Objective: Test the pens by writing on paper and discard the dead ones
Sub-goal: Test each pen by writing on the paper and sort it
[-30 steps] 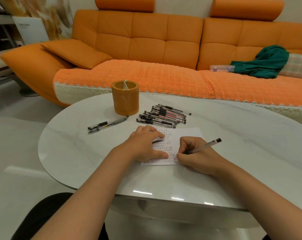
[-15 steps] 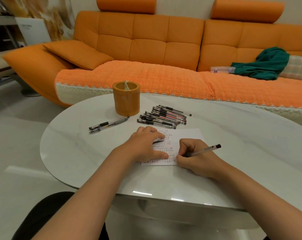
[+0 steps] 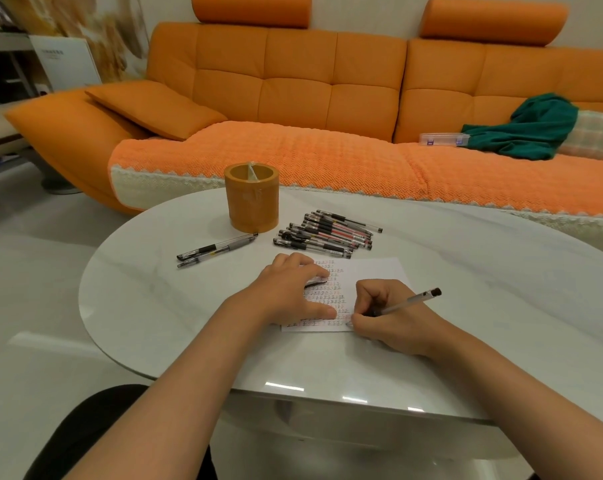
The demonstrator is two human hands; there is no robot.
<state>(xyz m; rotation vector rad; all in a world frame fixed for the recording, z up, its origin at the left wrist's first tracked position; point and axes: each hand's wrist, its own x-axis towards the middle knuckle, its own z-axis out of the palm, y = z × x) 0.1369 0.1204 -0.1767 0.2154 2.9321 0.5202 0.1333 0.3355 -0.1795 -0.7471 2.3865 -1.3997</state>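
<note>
Behind everything is a big orange sofa with a bumpy orange cover on its seat. In front of it is the white round counter, and I am sitting at it. An orange pillow leans on the left end of the sofa. A green cloth lies in a heap on the right end, and a clear box lies just beside it.

An orange cup stands up straight on the far side of the counter, with one thin thing sticking up inside it. A sheet of paper lies flat on the counter close to me, with rows of small marks on it.

My left grip lies on the left part of the paper. It is loose, with the fingers nearly straight, and it presses the paper down. My right grip is curled tight around a pen. The tip of the pen touches the bottom edge of the paper, and its black end points up and to the right.

A pile of pens lies between the cup and the paper, all side by side. Two more pens lie together to the left of the pile, apart from it.
</note>
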